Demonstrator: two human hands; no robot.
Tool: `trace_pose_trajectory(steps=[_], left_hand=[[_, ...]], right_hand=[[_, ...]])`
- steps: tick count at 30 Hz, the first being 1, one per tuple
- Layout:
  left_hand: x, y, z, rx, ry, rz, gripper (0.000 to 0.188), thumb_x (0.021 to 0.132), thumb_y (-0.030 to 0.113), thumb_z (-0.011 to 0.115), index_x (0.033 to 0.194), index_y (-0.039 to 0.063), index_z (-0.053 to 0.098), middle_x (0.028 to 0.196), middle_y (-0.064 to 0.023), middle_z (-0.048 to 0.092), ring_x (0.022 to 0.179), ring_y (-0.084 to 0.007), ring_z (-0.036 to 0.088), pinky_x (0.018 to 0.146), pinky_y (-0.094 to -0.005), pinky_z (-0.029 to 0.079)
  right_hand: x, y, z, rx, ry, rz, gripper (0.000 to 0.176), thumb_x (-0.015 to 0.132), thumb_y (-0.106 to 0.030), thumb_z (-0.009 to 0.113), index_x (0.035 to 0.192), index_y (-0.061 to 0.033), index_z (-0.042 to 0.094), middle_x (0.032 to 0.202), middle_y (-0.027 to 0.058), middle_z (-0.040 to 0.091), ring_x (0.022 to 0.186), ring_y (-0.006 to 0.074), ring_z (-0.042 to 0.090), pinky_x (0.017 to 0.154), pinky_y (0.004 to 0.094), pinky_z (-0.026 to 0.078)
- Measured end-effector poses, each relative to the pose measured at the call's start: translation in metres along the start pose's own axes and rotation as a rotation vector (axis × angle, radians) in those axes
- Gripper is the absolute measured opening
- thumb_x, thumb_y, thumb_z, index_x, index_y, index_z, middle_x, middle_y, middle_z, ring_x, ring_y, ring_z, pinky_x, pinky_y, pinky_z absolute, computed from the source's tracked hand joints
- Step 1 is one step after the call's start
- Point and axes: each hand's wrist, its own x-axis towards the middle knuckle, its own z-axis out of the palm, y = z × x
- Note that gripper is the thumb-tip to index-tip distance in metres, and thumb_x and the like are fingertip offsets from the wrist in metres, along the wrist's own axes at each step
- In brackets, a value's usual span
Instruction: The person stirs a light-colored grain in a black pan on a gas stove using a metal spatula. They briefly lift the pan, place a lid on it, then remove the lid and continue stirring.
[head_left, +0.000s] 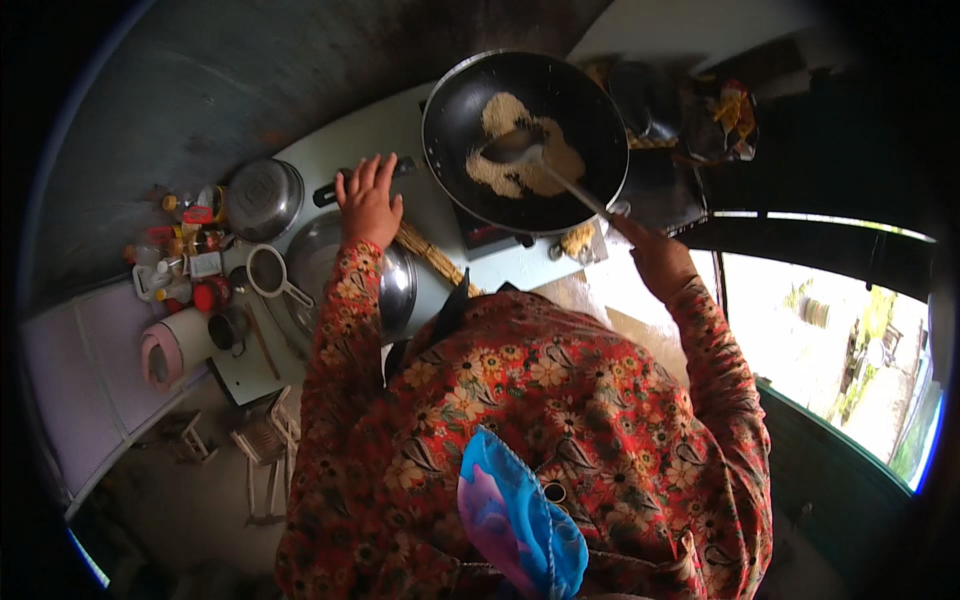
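A black wok (457, 97) stands on a dark cooktop (480, 232) on the counter, with pale, fine granular food (562, 154) spread over its bottom. My right hand (660, 259) grips the handle of a metal ladle or cooking spoon (514, 146), whose bowl rests among the granules. Fingers spread, my left hand (371, 202) is to the left of the wok, above or against a dark handle (325, 196); whether it touches is unclear. Under and beside the left forearm lies a large, shiny metal bowl or lid (401, 289). A bundle of straw-like stalks (431, 259) extends from near that hand.
On the left are an upturned metal basin (264, 199), a white-rimmed strainer (268, 271), a dark mug (227, 326), and several bottles and jars. A yellowish clump (577, 240) sits by the wok's near edge. Wooden stools (262, 442) stand on the floor at lower left.
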Motion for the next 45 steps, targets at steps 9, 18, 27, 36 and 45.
trace_pose_trajectory(steps=[9, 18, 27, 36, 45], left_hand=[[0.001, -0.011, -0.002, 0.030, -0.041, 0.011, 0.067, 0.086, 0.024, 0.066, 0.147, 0.025, 0.038, 0.147, -0.0044, 0.041, 0.139, -0.0264, 0.033, 0.115, -0.0562, 0.014], [0.002, -0.022, -0.007, 0.058, -0.094, 0.013, 0.068, 0.088, 0.024, 0.066, 0.148, 0.025, 0.035, 0.149, -0.0038, 0.040, 0.141, -0.0269, 0.032, 0.115, -0.0570, 0.014], [0.000, -0.024, -0.008, 0.045, -0.070, 0.033, 0.069, 0.086, 0.023, 0.066, 0.147, 0.023, 0.036, 0.149, -0.0048, 0.040, 0.140, -0.0263, 0.032, 0.116, -0.0548, 0.013], [0.005, -0.026, -0.011, 0.088, -0.062, 0.021, 0.067, 0.084, 0.023, 0.068, 0.144, 0.022, 0.041, 0.128, -0.0064, 0.051, 0.124, -0.0267, 0.045, 0.114, -0.0539, 0.019], [0.020, -0.036, -0.016, 0.098, -0.077, 0.041, 0.032, 0.082, 0.033, 0.071, 0.104, 0.012, 0.060, 0.095, -0.0080, 0.062, 0.097, -0.0300, 0.059, 0.086, -0.0470, 0.046]], right_hand=[[-0.047, -0.007, -0.050, 0.322, 0.008, -0.154, 0.054, 0.083, 0.002, 0.060, 0.135, -0.0117, 0.052, 0.117, 0.0152, 0.065, 0.095, 0.0314, 0.067, 0.087, 0.0379, 0.054], [0.026, -0.062, -0.003, 0.206, -0.011, 0.072, 0.054, 0.088, -0.008, 0.050, 0.141, -0.0199, 0.048, 0.098, 0.0195, 0.068, 0.087, 0.0347, 0.067, 0.077, 0.0432, 0.053], [0.045, -0.031, -0.017, 0.117, -0.015, 0.191, 0.054, 0.089, -0.006, 0.054, 0.141, -0.0172, 0.046, 0.113, 0.0171, 0.066, 0.102, 0.0359, 0.065, 0.090, 0.0417, 0.051], [-0.042, -0.024, -0.073, 0.176, 0.014, 0.140, 0.053, 0.084, -0.001, 0.058, 0.135, -0.0085, 0.051, 0.117, 0.0162, 0.066, 0.106, 0.0327, 0.064, 0.090, 0.0398, 0.051], [-0.029, -0.045, -0.062, 0.036, 0.030, -0.023, 0.051, 0.083, 0.000, 0.060, 0.133, -0.0104, 0.055, 0.115, 0.0153, 0.067, 0.103, 0.0326, 0.065, 0.089, 0.0387, 0.052]])
